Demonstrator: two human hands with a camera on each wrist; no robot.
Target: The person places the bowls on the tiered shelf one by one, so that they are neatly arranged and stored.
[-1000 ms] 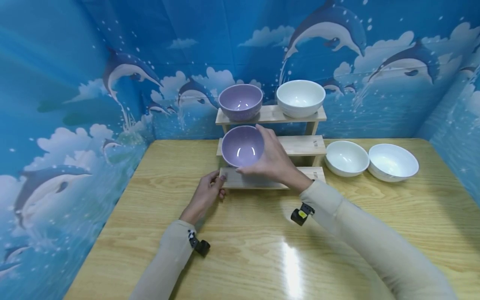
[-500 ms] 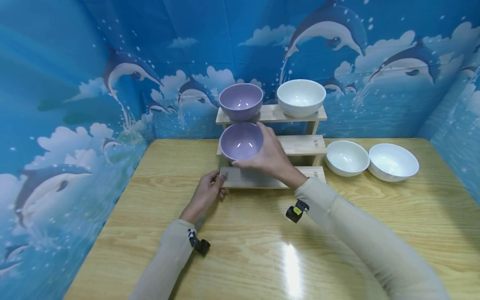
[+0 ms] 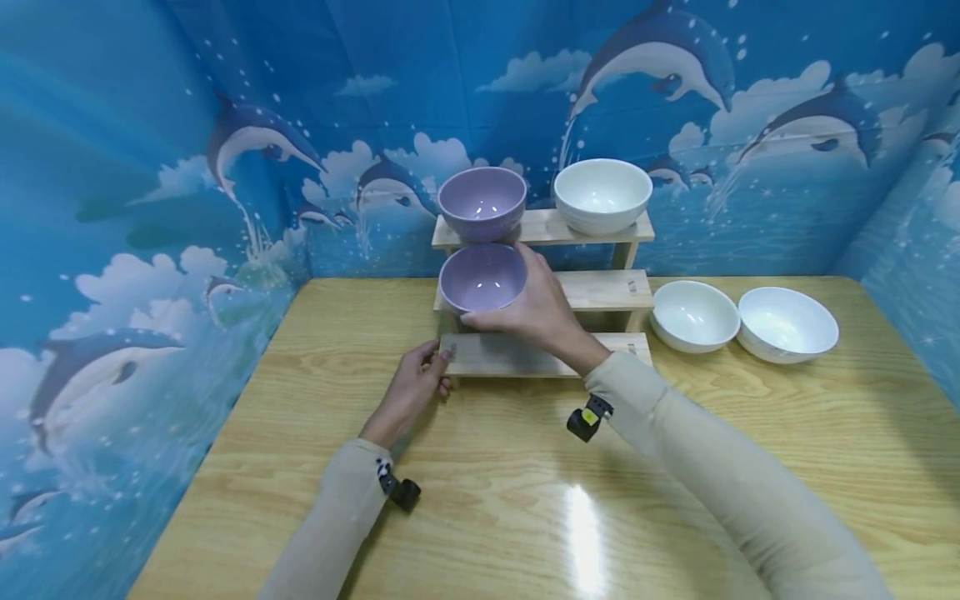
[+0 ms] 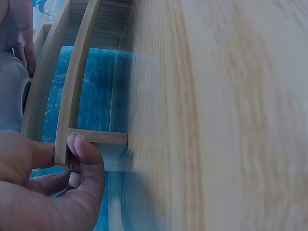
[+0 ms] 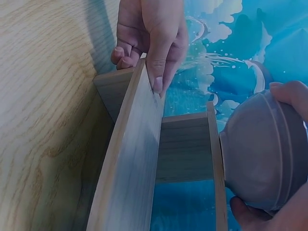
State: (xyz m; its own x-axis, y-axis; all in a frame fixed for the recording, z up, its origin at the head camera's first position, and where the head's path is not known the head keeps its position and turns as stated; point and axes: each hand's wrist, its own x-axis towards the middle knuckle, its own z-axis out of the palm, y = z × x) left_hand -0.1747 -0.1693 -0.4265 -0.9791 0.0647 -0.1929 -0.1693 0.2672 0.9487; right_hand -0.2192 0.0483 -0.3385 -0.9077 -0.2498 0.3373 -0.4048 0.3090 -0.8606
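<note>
My right hand [image 3: 542, 310] grips a purple bowl [image 3: 480, 279] by its right side, thumb at the near rim and fingers at the far side. The bowl is at the left end of the middle step [image 3: 606, 290] of a wooden three-step stand. In the right wrist view the base of the bowl [image 5: 255, 151] is right at that step's board. My left hand [image 3: 411, 385] pinches the left end of the lowest step [image 3: 510, 357]. The left wrist view shows its thumb and fingers [image 4: 89, 161] on either side of the board's end.
Another purple bowl [image 3: 482, 204] and a white bowl [image 3: 602, 197] stand on the top step. Two more white bowls, one nearer the stand [image 3: 694, 317] and one farther right [image 3: 787, 325], sit on the wooden table [image 3: 495, 492]. A dolphin-print backdrop [image 3: 420, 83] closes off the back and sides.
My right hand has carried the purple bowl a little back and left, onto the middle step's left end, slowing over the last half second. My left hand stays in place on the lowest step.
</note>
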